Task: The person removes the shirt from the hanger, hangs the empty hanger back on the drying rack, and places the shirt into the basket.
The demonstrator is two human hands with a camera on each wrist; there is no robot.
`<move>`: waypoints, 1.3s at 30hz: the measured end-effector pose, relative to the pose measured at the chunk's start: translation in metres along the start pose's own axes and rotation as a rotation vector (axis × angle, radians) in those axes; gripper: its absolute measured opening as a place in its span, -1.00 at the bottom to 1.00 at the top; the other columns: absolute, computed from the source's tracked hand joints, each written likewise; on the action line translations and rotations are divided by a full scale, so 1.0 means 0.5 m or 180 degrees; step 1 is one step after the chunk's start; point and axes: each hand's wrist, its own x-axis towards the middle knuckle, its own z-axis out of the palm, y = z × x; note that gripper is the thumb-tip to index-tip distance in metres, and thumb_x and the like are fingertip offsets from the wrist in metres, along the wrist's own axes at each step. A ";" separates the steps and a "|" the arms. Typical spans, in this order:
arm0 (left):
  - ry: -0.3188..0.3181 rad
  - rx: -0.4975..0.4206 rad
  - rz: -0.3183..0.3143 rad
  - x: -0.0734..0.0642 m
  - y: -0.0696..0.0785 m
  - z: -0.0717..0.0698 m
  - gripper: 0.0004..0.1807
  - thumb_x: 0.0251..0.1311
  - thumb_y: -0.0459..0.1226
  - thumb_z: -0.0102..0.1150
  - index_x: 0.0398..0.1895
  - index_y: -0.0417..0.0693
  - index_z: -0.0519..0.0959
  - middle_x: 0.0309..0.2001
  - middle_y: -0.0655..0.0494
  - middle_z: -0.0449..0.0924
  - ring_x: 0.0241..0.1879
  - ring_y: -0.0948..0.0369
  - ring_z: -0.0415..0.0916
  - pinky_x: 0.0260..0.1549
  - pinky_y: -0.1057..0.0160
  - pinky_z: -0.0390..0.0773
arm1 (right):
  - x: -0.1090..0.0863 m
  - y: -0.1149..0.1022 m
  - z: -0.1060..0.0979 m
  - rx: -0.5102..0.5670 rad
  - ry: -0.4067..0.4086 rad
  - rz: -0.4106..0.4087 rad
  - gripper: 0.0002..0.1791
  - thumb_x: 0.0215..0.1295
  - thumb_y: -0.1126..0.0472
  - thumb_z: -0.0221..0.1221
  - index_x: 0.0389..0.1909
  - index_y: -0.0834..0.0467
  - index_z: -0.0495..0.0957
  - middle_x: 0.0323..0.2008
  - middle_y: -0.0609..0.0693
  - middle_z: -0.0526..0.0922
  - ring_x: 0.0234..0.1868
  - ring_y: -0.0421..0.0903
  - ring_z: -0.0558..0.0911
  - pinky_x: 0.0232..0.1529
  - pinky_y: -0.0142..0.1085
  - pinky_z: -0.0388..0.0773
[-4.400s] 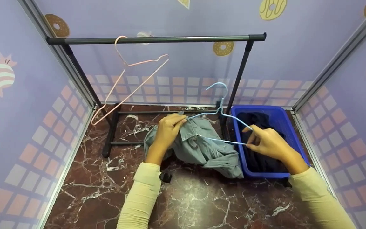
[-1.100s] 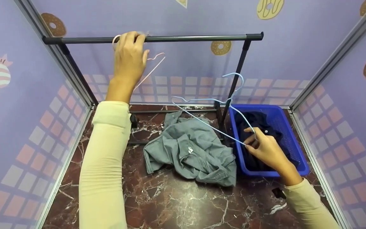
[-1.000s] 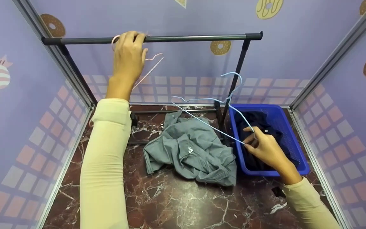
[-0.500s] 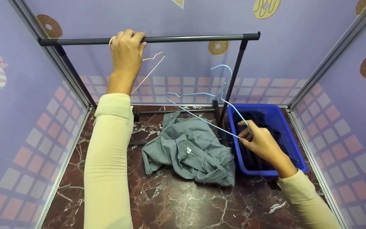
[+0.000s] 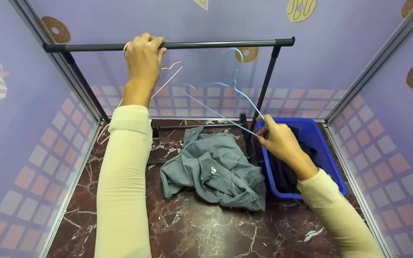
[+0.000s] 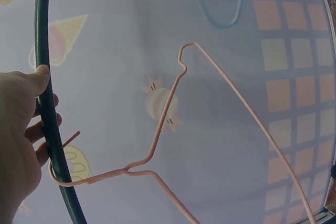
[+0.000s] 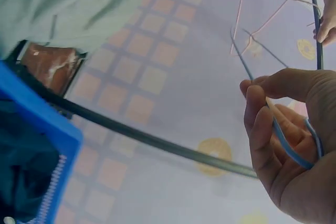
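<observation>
My left hand (image 5: pixel 142 59) grips the top bar (image 5: pixel 210 44) of a black clothes rack, its fingers wrapped round the bar. A pink wire hanger (image 5: pixel 167 81) hangs by its hook right beside those fingers, as the left wrist view shows. In my right hand (image 5: pixel 280 141) a blue wire hanger (image 5: pixel 249 100) is pinched at its right corner. The blue hook rises to just below the bar in the head view, blurred. On the floor below lies a crumpled grey-green button shirt (image 5: pixel 221 154), apart from both hands.
At the right stands a blue plastic basket (image 5: pixel 305 123) with dark clothing (image 5: pixel 281 175) in it, under my right forearm. Black rack legs (image 5: pixel 267 82) reach down to the marbled floor (image 5: pixel 206 229). Patterned walls close in the back and both sides.
My left hand has left the shirt and moved up to the bar. The shirt, earlier over the blue hanger's left end, lies on the floor. My right hand has raised the hanger leftward.
</observation>
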 end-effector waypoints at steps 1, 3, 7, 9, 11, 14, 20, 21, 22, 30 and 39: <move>-0.0012 0.0006 -0.0008 0.001 0.001 -0.001 -0.70 0.34 -0.18 0.28 0.07 -0.01 0.75 0.03 -0.06 0.73 0.05 -0.10 0.62 0.16 -0.03 0.49 | 0.010 -0.008 0.001 -0.0036 0.0008 0.0018 -0.46 0.15 0.36 0.34 0.19 0.13 0.50 -0.37 -0.06 0.82 -0.40 0.04 0.77 -0.37 0.01 0.67; -0.0016 0.0019 -0.0034 0.001 0.002 -0.003 -0.70 0.34 -0.18 0.29 0.08 0.00 0.75 0.03 -0.06 0.73 0.04 -0.09 0.62 0.15 -0.04 0.49 | 0.030 -0.024 0.004 -0.0115 0.0018 0.0052 -0.47 0.15 0.36 0.32 0.18 0.11 0.49 -0.35 -0.06 0.83 -0.37 0.09 0.77 -0.36 0.06 0.66; -0.0015 0.0054 -0.0072 0.002 0.002 -0.005 -0.71 0.33 -0.18 0.30 0.07 0.01 0.76 0.03 -0.06 0.73 0.04 -0.10 0.63 0.14 -0.04 0.50 | 0.065 -0.053 0.014 -0.0319 0.0091 0.0110 -0.52 0.16 0.34 0.27 0.14 0.10 0.50 -0.38 0.02 0.81 -0.36 0.24 0.76 -0.40 0.19 0.64; -0.0012 0.0052 -0.0064 0.003 0.002 -0.005 -0.71 0.33 -0.18 0.29 0.06 0.00 0.76 0.03 -0.06 0.73 0.04 -0.10 0.63 0.13 -0.05 0.50 | 0.078 -0.065 0.018 -0.0393 0.0142 0.0155 -0.54 0.15 0.34 0.25 0.11 0.09 0.50 -0.40 0.06 0.80 -0.38 0.29 0.74 -0.44 0.22 0.62; -0.0013 0.0043 -0.0053 0.004 0.003 -0.004 -0.71 0.34 -0.18 0.28 0.06 -0.01 0.76 0.03 -0.07 0.73 0.05 -0.10 0.62 0.13 -0.05 0.50 | 0.089 -0.076 0.021 -0.0430 0.0171 0.0211 -0.54 0.15 0.34 0.24 0.12 0.08 0.50 -0.41 0.07 0.79 -0.39 0.32 0.73 -0.46 0.23 0.62; -0.0009 0.0030 -0.0037 0.005 0.005 -0.002 -0.71 0.35 -0.18 0.28 0.06 -0.03 0.76 0.01 -0.09 0.72 0.04 -0.11 0.62 0.12 -0.04 0.51 | 0.103 -0.087 0.026 -0.0444 0.0181 0.0272 -0.52 0.16 0.35 0.24 0.14 0.07 0.51 -0.40 0.08 0.79 -0.39 0.33 0.73 -0.46 0.23 0.62; 0.0015 0.0025 0.0006 0.008 0.006 0.003 -0.73 0.35 -0.19 0.28 0.04 -0.05 0.76 -0.03 -0.12 0.72 0.00 -0.13 0.62 0.08 -0.04 0.51 | 0.125 -0.105 0.037 -0.0491 0.0165 0.0331 -0.52 0.17 0.36 0.17 0.15 0.08 0.49 -0.41 0.17 0.75 -0.40 0.37 0.71 -0.46 0.25 0.62; 0.0013 0.0024 0.0014 0.009 0.007 0.004 -0.73 0.35 -0.20 0.28 0.03 -0.06 0.76 -0.03 -0.12 0.72 0.01 -0.13 0.62 0.07 -0.05 0.51 | 0.129 -0.108 0.039 -0.0483 0.0154 0.0337 -0.52 0.17 0.37 0.17 0.15 0.08 0.49 -0.39 0.15 0.77 -0.38 0.36 0.72 -0.45 0.25 0.63; 0.0006 0.0023 0.0020 0.009 0.007 0.004 -0.73 0.36 -0.20 0.28 0.03 -0.07 0.76 -0.03 -0.12 0.72 0.01 -0.14 0.62 0.07 -0.05 0.50 | 0.133 -0.112 0.040 -0.0472 0.0147 0.0341 -0.52 0.17 0.37 0.17 0.16 0.08 0.49 -0.36 0.12 0.79 -0.37 0.36 0.73 -0.44 0.25 0.64; -0.0064 0.0012 -0.0015 0.010 0.005 0.000 -0.73 0.38 -0.23 0.26 0.05 -0.10 0.75 -0.01 -0.13 0.70 0.03 -0.13 0.61 0.08 -0.04 0.48 | 0.162 -0.141 0.069 -0.0469 0.0148 0.0310 -0.55 0.20 0.38 0.12 0.14 0.09 0.45 -0.36 0.20 0.77 -0.37 0.38 0.72 -0.46 0.23 0.65; -0.0091 -0.0027 -0.0039 0.007 0.002 0.001 -0.72 0.39 -0.22 0.26 0.06 -0.11 0.74 0.00 -0.14 0.70 0.05 -0.15 0.60 0.12 -0.06 0.47 | 0.163 -0.159 0.118 -0.0621 0.0065 0.0459 -0.77 0.33 0.32 0.06 -0.01 0.18 0.39 -0.39 0.36 0.69 -0.38 0.44 0.70 -0.49 0.28 0.63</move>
